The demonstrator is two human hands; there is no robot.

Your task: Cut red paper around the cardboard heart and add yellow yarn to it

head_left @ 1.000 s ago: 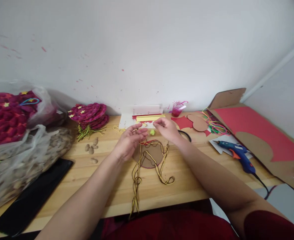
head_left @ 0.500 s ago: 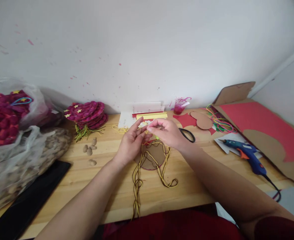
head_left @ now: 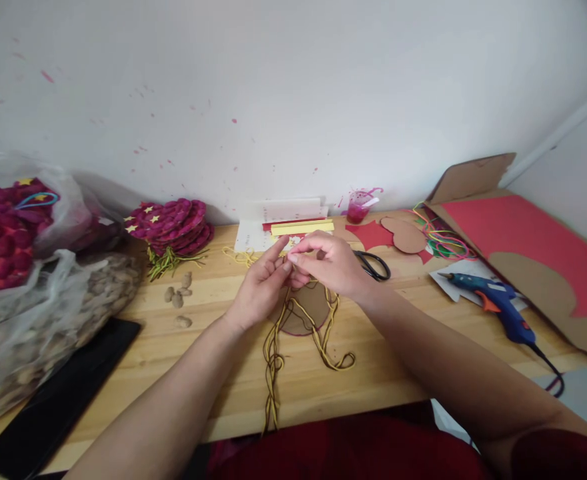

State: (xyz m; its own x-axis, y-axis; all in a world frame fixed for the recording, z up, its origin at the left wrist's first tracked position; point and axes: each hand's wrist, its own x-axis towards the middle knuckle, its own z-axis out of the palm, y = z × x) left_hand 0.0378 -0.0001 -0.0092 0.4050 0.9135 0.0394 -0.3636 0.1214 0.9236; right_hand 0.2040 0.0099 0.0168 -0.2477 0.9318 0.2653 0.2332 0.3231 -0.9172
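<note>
My left hand (head_left: 262,287) and my right hand (head_left: 331,263) meet above a round cardboard disc (head_left: 304,308) on the table. Yellow and dark brown yarn (head_left: 273,363) hangs below them, trails over the disc and reaches toward the table's front edge. My left thumb presses against the fingers, which seem to hold some of the yarn. The thumb and forefinger of my right hand pinch at the left fingertips; what lies in that pinch is too small to make out. Beside my right wrist lie black-handled scissors (head_left: 376,267), partly covered by the hand.
Peanuts fill a clear bag (head_left: 98,293) at left, near a black slab (head_left: 63,393) and a stack of purple discs (head_left: 183,227). At right lie a blue glue gun (head_left: 503,307), cardboard with red paper (head_left: 528,247), and coloured cords (head_left: 446,243). A cup (head_left: 358,208) stands by the wall.
My right fingertips have shifted slightly left and lie closer against the left fingers. The yarn on the table has hardly moved, and the view has turned a little.
</note>
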